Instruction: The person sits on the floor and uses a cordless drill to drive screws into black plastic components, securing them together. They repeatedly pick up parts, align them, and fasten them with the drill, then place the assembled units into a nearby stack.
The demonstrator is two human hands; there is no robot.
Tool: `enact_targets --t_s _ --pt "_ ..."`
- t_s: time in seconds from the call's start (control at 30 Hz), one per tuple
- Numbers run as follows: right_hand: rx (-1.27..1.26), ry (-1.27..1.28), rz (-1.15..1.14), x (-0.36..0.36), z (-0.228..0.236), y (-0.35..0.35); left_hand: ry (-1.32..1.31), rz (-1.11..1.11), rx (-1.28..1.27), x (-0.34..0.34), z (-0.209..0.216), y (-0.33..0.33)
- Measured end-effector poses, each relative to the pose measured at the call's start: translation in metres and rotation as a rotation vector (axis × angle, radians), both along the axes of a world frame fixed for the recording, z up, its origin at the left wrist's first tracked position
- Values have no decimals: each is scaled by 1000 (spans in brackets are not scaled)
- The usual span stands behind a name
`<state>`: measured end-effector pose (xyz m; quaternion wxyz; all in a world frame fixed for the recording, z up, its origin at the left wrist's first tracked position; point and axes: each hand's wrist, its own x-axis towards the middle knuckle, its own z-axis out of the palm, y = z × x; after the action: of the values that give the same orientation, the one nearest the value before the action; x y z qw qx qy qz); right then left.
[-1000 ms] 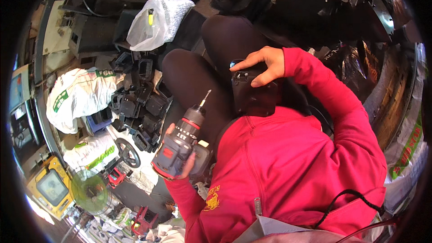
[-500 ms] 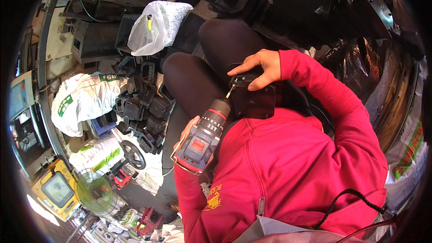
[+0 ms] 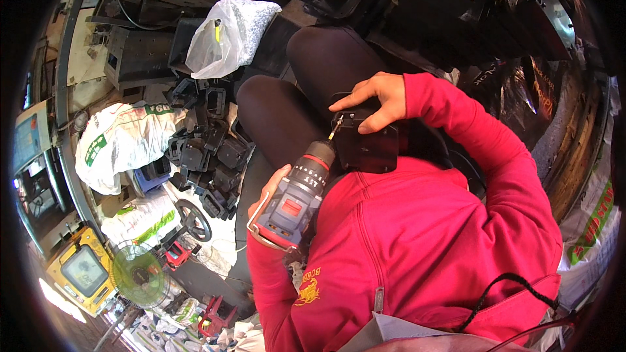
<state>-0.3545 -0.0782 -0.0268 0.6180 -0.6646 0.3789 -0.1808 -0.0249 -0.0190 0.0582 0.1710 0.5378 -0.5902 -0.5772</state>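
My left hand is wrapped round a grey and red cordless drill, whose body hides most of the fingers. The drill's bit slants up to the edge of a black plate-like part lying in my lap. Its tip meets small bright screws or holes in a raised strip there. My right hand steadies that part, index finger stretched along one side of the strip and thumb pressed on the other. The remaining fingers are curled out of sight.
A heap of black brackets or housings lies left of my legs. Beyond them are a clear plastic bag of small pale pieces, a white sack and a green-bladed fan. Large black metal parts stand at the far right.
The drill has shifted very slightly up and right, its bit staying at the strip on the black part. My right hand has hardly moved.
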Motion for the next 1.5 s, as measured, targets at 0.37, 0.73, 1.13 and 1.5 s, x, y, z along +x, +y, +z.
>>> enact_targets --t_s 0.37,0.73,1.13,1.5 --pt "-18 21 -3 1 4 -1 -231 -454 -434 -9 35 -29" --pt "-63 -48 -48 2 -10 2 -273 -300 45 -22 23 -28" --pt "-161 -35 -73 3 -13 -2 -273 -296 -142 -59 35 -25" --pt "-29 -18 -14 6 -11 -7 -176 -408 -239 -21 20 -39"
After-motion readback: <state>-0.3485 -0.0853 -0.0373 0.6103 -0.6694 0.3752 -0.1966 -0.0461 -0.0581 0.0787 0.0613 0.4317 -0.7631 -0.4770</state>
